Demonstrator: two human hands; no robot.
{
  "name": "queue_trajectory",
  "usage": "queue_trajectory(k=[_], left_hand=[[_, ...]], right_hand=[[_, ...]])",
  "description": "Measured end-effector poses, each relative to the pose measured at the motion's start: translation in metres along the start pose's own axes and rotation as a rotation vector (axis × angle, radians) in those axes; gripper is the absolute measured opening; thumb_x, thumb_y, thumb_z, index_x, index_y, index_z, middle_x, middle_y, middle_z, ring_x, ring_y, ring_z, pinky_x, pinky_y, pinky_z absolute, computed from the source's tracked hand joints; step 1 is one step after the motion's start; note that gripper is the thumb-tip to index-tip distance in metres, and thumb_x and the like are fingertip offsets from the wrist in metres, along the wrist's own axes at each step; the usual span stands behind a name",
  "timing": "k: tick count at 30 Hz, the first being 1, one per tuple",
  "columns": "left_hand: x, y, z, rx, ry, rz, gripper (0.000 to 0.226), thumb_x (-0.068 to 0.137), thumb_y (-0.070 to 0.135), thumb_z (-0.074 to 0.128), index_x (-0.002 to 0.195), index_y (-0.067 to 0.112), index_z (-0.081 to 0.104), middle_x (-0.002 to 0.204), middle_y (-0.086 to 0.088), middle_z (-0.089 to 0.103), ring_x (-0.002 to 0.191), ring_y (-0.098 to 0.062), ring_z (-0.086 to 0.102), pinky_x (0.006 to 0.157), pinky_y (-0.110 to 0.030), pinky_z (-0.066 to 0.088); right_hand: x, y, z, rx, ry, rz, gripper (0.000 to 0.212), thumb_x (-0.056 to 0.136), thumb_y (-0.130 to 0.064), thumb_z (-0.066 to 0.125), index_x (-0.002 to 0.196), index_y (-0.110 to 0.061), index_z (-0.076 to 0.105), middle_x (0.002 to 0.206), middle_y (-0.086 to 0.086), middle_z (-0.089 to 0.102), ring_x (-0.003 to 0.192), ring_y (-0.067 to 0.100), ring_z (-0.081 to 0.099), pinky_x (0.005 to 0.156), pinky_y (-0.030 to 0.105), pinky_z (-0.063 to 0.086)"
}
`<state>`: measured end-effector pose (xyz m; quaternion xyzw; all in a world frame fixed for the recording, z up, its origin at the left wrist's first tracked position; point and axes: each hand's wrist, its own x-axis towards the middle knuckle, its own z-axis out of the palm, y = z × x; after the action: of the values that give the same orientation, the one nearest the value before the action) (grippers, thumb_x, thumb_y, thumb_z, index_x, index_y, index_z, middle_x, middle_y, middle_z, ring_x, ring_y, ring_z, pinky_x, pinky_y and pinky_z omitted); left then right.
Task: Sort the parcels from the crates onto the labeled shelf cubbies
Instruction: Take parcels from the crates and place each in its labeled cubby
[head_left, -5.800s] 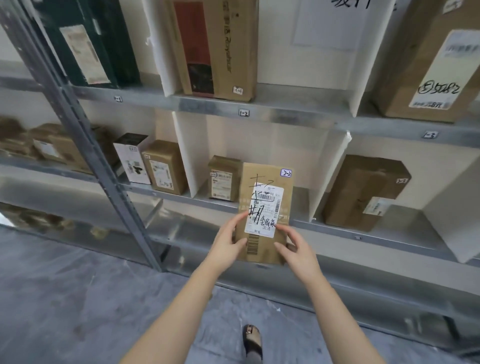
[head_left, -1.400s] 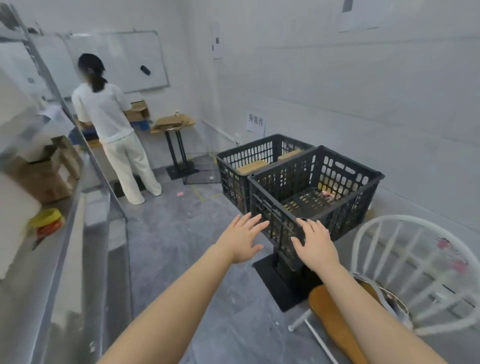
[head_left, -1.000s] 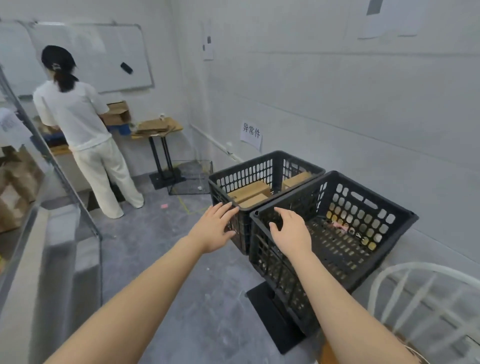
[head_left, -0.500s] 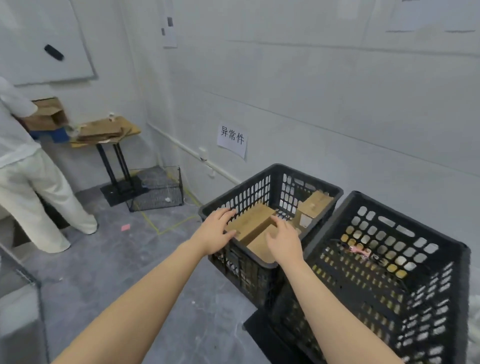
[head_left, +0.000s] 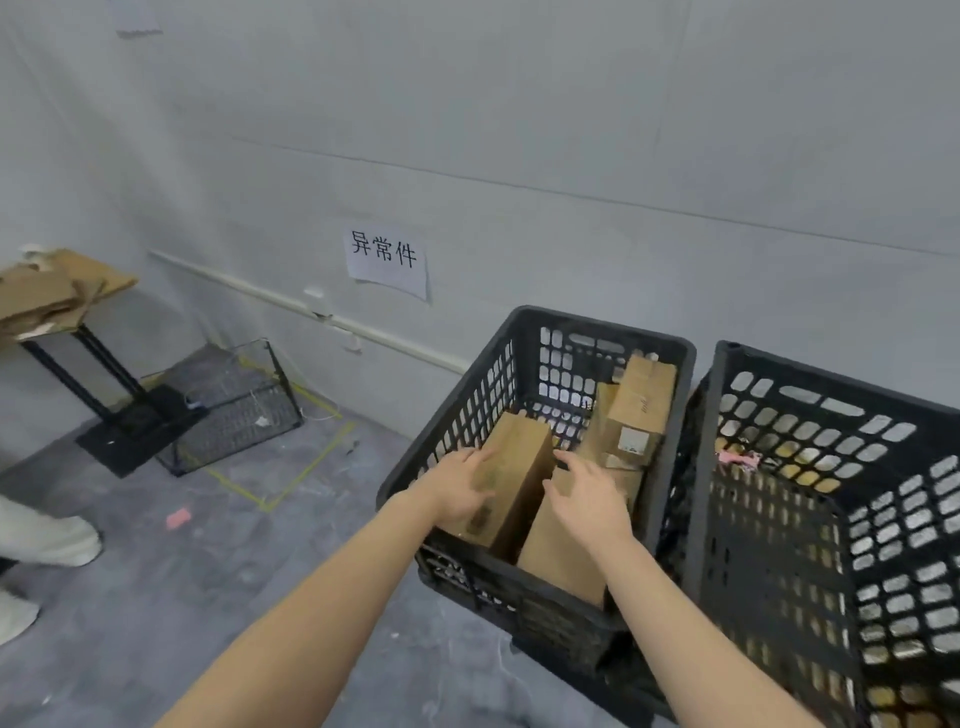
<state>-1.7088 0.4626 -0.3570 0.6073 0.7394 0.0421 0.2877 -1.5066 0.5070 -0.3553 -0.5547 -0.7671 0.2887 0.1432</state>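
A black plastic crate (head_left: 527, 332) stands in front of me with several brown cardboard parcels inside. My left hand (head_left: 460, 491) lies flat on the top of a long brown parcel (head_left: 517, 457) at the crate's left side, fingers spread. My right hand (head_left: 592, 491) hovers over a second brown parcel (head_left: 558, 551) just right of it, fingers apart, holding nothing. A smaller parcel with a white label (head_left: 636, 410) leans against the crate's far right corner. The shelf is out of view.
A second black crate (head_left: 831, 384) stands to the right, holding only a small pink scrap (head_left: 735, 458). A paper sign (head_left: 387, 260) hangs on the grey wall. At left are a stand with flattened cardboard (head_left: 49, 293), a wire cage (head_left: 234, 405), and another person's legs (head_left: 36, 540).
I have turned from the shelf to the crates and stepped closer. Both hands have moved over the left crate's rim and down onto the parcels inside.
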Motion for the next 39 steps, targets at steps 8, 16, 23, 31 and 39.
queue_trajectory(k=[8, 16, 23, 31, 39], left_hand=[[0.027, -0.040, -0.001, -0.049, -0.096, 0.004, 0.067, 0.100, 0.038, 0.052, 0.157, 0.027, 0.018, 0.164, -0.003, 0.015, 0.150, -0.022, 0.015, 0.121, -0.035, 0.014], [0.052, -0.061, 0.009, -0.031, -0.228, 0.036, 0.078, 0.098, 0.031, 0.056, 0.159, 0.026, 0.008, 0.166, -0.003, 0.002, 0.151, -0.026, 0.014, 0.123, -0.042, 0.018], [0.066, -0.065, 0.015, -0.128, -0.280, -0.016, 0.087, 0.097, 0.026, 0.058, 0.158, 0.020, -0.003, 0.166, -0.003, -0.007, 0.153, -0.024, 0.003, 0.124, -0.040, 0.010], [0.076, -0.068, 0.013, -0.146, -0.448, -0.077, 0.087, 0.098, 0.020, 0.056, 0.158, 0.028, -0.007, 0.162, -0.006, 0.020, 0.140, -0.026, 0.037, 0.115, -0.038, 0.034], [0.069, -0.070, 0.017, -0.372, -0.382, -0.043, 0.074, 0.095, 0.009, 0.060, 0.156, 0.028, 0.022, 0.158, -0.003, 0.026, 0.141, -0.022, 0.034, 0.113, -0.033, 0.035]], right_hand=[[0.016, -0.027, 0.040, -0.037, -0.126, -0.038, 0.052, 0.098, -0.042, 0.051, 0.147, -0.039, 0.033, 0.151, -0.008, 0.041, 0.127, 0.011, 0.051, 0.094, 0.022, 0.046], [0.037, -0.027, 0.060, 0.042, -0.228, 0.122, 0.059, 0.096, -0.036, 0.056, 0.149, -0.037, 0.032, 0.152, -0.002, 0.040, 0.133, 0.017, 0.045, 0.105, 0.028, 0.042], [0.049, -0.041, 0.089, 0.077, -0.328, 0.324, 0.072, 0.094, -0.034, 0.058, 0.155, -0.029, 0.020, 0.157, 0.008, 0.029, 0.133, 0.024, 0.045, 0.107, 0.033, 0.041], [0.046, -0.041, 0.106, 0.105, -0.359, 0.434, 0.071, 0.097, -0.019, 0.057, 0.155, -0.029, 0.018, 0.151, 0.010, 0.036, 0.131, 0.024, 0.045, 0.108, 0.032, 0.040], [0.041, -0.042, 0.098, 0.124, -0.301, 0.418, 0.066, 0.095, -0.016, 0.060, 0.152, -0.027, 0.030, 0.151, 0.004, 0.041, 0.135, 0.022, 0.043, 0.111, 0.030, 0.037]])
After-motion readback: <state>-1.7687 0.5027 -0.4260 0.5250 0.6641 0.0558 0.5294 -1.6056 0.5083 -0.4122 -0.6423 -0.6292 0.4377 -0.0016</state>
